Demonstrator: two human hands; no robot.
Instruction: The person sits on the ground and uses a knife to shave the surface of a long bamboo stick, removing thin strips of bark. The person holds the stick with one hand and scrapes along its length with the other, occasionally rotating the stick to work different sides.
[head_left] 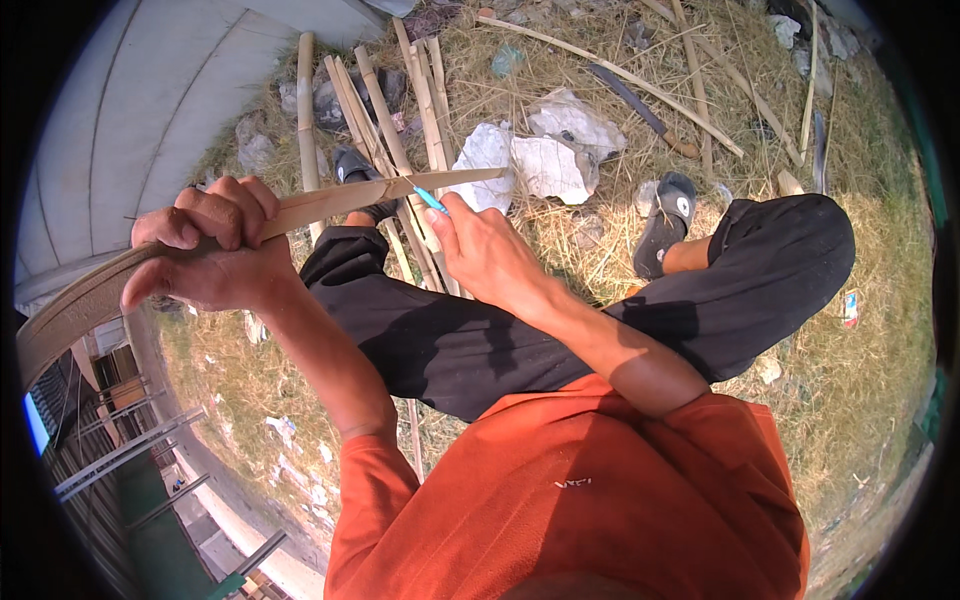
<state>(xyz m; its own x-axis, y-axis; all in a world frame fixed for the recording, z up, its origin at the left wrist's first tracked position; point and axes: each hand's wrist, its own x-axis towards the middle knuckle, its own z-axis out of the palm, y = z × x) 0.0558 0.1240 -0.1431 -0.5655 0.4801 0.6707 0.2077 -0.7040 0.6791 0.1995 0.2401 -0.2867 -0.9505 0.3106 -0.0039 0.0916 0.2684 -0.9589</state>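
Note:
A long, pale bamboo strip (pixel 340 200) crosses in front of me, tapering to a point at its right end. My left hand (pixel 222 235) is wrapped round it, fingers over the top and thumb beneath. Between the fingertips of my right hand (pixel 490 248) is a small bright-blue pen-like tool (pixel 431 199). Its tip meets the strip's lower edge, short of the pointed end; I cannot tell whether it is a pen or a small blade. My bent legs in black trousers (pixel 440 345) lie below both hands.
Split bamboo poles (pixel 385 110) lie on the dry grass ahead, with more strips at the far right. White rocks (pixel 555 165) sit beyond my right hand. A machete (pixel 632 100) lies behind them. Grey sheeting (pixel 170 110) stands at the left, metal bars (pixel 130 455) at lower left.

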